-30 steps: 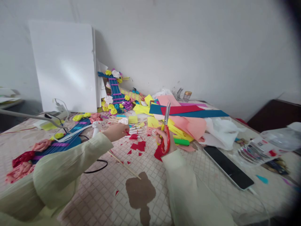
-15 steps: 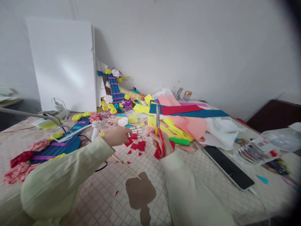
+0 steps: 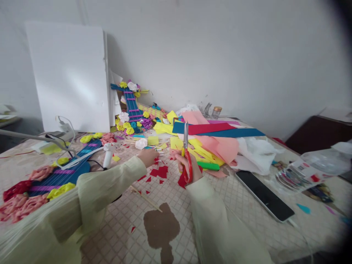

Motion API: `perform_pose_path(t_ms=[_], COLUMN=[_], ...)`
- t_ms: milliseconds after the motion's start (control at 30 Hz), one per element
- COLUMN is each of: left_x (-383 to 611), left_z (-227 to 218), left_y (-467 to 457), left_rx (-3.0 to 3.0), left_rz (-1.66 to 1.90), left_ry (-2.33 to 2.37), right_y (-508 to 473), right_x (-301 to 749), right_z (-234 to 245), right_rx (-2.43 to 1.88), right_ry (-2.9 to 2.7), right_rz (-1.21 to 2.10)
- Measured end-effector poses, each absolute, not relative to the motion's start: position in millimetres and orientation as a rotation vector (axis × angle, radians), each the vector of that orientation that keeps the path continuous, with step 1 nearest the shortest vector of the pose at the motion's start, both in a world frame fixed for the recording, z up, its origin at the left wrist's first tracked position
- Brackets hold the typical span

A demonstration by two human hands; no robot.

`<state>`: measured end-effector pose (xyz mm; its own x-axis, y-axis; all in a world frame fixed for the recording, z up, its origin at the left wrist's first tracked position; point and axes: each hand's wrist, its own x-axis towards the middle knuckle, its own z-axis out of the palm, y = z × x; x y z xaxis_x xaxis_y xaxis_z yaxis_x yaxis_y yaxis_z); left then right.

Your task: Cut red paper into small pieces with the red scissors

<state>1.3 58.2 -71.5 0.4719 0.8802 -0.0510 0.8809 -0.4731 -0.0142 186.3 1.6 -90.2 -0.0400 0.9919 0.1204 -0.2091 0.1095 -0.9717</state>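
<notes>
- Two hands work over the table [image 3: 121,231]: the right hand [image 3: 191,167] has its grip clamped around the red-handled scissors [image 3: 188,157], blades pointing up and away; the left hand [image 3: 147,157] is low beside the red paper scraps [image 3: 162,171], and whether its fingers are apart or pinching one cannot be told.
- Most scraps lie loose between the hands, so a quick sweep or a draught could scatter the smallest triangles.
- If the hands draw together carelessly, the scissor tips could nick a left finger.
- Another red piece [image 3: 182,181] lies by the right hand and could crease under a lowered wrist.
- The left sleeve [image 3: 118,179] passes near the white glue gun [image 3: 108,157]; a bump might topple it.
</notes>
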Motion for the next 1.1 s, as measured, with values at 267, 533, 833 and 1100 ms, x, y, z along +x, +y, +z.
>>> perform_pose_path(t_ms=[267, 533, 833, 1100], left_x=[-7, -13, -13, -25], left_z=[-62, -43, -48, -54], left_y=[57, 47, 43, 26], left_rx=[2.614, 2.481, 2.476, 2.511], left_rz=[-0.005, 0.259, 0.134, -0.165], left_ry=[1.751, 1.627, 1.779, 1.791], right_y=[1, 1, -4, -1], right_x=[186, 185, 183, 186], right_z=[-87, -87, -82, -85], right_rx=[-0.952, -1.032, -1.075, -1.030], right_ry=[-1.119, -1.143, -1.150, -1.125], right_rz=[1.248, 1.217, 1.231, 1.233])
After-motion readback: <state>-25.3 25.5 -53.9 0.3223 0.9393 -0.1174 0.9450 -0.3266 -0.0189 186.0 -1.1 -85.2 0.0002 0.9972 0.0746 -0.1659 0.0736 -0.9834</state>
